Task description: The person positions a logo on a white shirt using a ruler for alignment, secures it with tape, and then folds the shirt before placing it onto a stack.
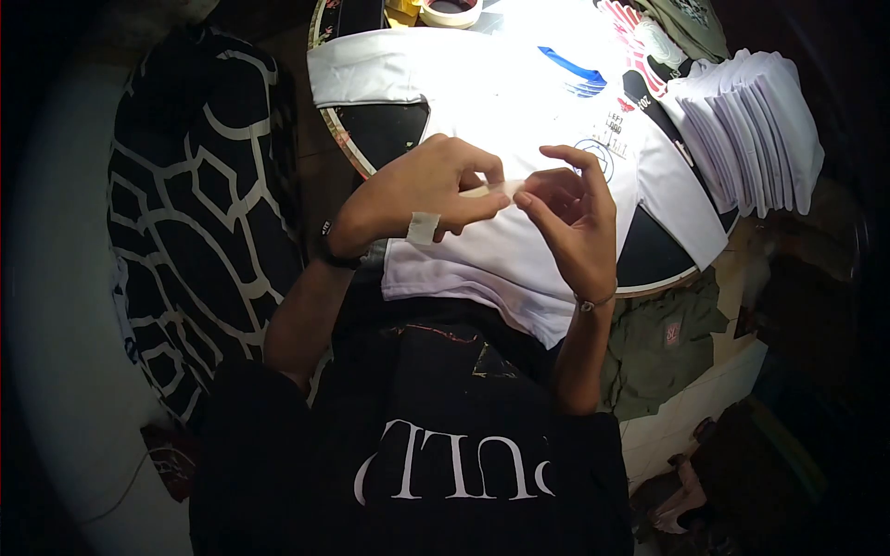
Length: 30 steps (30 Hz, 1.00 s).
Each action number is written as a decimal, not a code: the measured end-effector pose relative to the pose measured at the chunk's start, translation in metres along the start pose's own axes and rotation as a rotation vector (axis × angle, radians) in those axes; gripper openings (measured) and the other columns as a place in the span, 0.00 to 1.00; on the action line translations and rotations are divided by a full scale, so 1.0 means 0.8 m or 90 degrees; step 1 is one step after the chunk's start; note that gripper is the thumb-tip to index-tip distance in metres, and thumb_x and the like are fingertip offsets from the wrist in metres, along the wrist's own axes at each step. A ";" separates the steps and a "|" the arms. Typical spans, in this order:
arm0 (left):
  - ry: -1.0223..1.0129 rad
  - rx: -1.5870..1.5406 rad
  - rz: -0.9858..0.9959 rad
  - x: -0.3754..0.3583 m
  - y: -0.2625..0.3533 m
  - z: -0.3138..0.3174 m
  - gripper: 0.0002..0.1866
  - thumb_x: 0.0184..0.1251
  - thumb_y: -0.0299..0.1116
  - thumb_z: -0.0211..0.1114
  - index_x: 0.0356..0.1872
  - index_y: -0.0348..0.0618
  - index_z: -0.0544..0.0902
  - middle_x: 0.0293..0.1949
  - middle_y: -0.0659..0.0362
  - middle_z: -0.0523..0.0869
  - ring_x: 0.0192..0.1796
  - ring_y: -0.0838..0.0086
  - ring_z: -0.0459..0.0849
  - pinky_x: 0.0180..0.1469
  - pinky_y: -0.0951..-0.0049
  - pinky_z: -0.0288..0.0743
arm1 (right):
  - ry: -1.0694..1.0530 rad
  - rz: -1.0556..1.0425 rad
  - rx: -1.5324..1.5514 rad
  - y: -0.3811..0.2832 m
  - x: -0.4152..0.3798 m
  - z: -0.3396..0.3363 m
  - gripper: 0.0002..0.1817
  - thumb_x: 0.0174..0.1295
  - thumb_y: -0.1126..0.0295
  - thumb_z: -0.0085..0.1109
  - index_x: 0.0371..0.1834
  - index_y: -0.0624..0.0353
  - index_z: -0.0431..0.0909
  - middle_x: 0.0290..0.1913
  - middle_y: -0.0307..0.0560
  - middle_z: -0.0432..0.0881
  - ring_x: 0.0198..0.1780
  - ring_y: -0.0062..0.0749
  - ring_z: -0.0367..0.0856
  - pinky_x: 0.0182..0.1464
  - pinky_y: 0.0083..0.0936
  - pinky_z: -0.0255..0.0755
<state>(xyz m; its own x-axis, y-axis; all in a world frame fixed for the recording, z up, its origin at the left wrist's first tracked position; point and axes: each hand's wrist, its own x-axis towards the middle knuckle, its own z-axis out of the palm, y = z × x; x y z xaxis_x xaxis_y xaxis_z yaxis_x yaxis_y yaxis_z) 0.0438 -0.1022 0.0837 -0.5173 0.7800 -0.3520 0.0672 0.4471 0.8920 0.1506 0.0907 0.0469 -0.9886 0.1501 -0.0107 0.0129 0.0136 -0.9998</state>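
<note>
A short pale strip, which looks like masking tape [480, 192], is stretched between my two hands above the shirt. My left hand [422, 185] pinches it between thumb and fingers; another piece of tape [424, 228] is stuck to the side of that hand. My right hand [579, 218] has thumb and fingertips closed at the strip's other end, its index finger raised. Beneath both hands a white long-sleeved shirt [473, 120] lies spread out, with a blue collar mark [572, 69] and printed or drawn marks on the chest.
The round black table [654, 255] carries the shirt. On its right side stands a stack of folded white cloth [746, 134]. A tape roll [451, 13] lies at the far edge. A black patterned cloth [199, 213] is at left, an olive garment [663, 343] below right.
</note>
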 end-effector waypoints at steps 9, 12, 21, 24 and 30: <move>0.021 0.138 0.127 0.002 -0.013 0.006 0.13 0.71 0.35 0.68 0.38 0.32 0.88 0.19 0.54 0.85 0.19 0.76 0.81 0.25 0.75 0.72 | -0.104 0.121 -0.002 -0.002 0.000 -0.008 0.11 0.70 0.73 0.71 0.50 0.69 0.86 0.37 0.45 0.90 0.41 0.21 0.88 0.47 0.22 0.82; 0.040 0.187 0.215 0.006 -0.031 0.013 0.12 0.74 0.34 0.68 0.40 0.33 0.88 0.19 0.58 0.86 0.18 0.82 0.78 0.22 0.80 0.69 | -0.123 0.155 0.006 -0.002 0.001 -0.011 0.10 0.71 0.72 0.70 0.46 0.70 0.86 0.36 0.45 0.91 0.39 0.21 0.88 0.45 0.21 0.82; -0.017 0.045 0.082 0.000 -0.002 0.011 0.13 0.76 0.36 0.65 0.38 0.34 0.86 0.22 0.58 0.87 0.17 0.79 0.77 0.24 0.80 0.70 | -0.075 0.095 -0.039 0.005 -0.004 -0.009 0.08 0.70 0.73 0.69 0.41 0.70 0.86 0.32 0.43 0.89 0.36 0.19 0.87 0.42 0.19 0.80; -0.011 0.099 0.125 0.005 -0.012 0.012 0.13 0.75 0.35 0.65 0.36 0.34 0.85 0.22 0.57 0.86 0.19 0.78 0.79 0.27 0.76 0.73 | -0.082 0.091 -0.059 0.005 -0.003 -0.011 0.09 0.70 0.72 0.70 0.41 0.69 0.86 0.32 0.42 0.89 0.36 0.18 0.86 0.41 0.18 0.79; -0.006 0.169 0.149 0.008 -0.009 0.009 0.13 0.73 0.35 0.65 0.35 0.32 0.85 0.22 0.53 0.86 0.24 0.74 0.81 0.32 0.72 0.75 | -0.096 0.121 -0.062 0.001 -0.002 -0.014 0.08 0.70 0.72 0.71 0.40 0.68 0.86 0.30 0.39 0.87 0.32 0.14 0.82 0.36 0.16 0.74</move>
<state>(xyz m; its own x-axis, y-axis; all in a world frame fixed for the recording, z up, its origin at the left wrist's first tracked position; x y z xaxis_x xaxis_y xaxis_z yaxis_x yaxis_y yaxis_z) 0.0464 -0.0976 0.0728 -0.4535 0.8784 -0.1507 0.4033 0.3530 0.8442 0.1536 0.1018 0.0465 -0.9781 0.0096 -0.2080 0.2079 0.0957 -0.9734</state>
